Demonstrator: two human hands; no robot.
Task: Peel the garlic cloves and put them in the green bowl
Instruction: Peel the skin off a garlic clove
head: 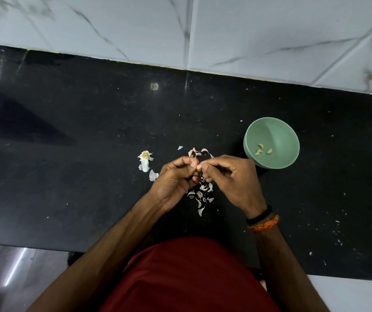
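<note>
- Head view: two hands meet in the middle, above a black counter (72, 122).
- The left hand (176, 176) has its fingers curled in, and its thumb and fingertips pinch a small garlic clove (199, 167).
- The right hand (232, 176) also has curled fingers, and its thumb and first finger pinch the same clove from the other side.
- Only a tiny pale bit of the clove shows between the fingertips, so I cannot tell how much skin is on it.
- The green bowl (279, 131) sits on the counter just to the right of the right hand, close to it but not touching.
- Three peeled cloves (262, 150) lie together at the bottom of the bowl.
- A heap of thin white and pink garlic skins (202, 194) lies on the counter under and between the hands.
- A few more skins (199, 151) lie just behind the hands.
- The leftover garlic head stub (144, 156) with white skin bits lies to the left of the left hand.
- The right wrist wears a black band (259, 216) and an orange thread (265, 224).
- The person wears a dark red shirt (191, 278).
- A white tiled wall (270, 30) with grey streaks stands behind the counter.
</note>
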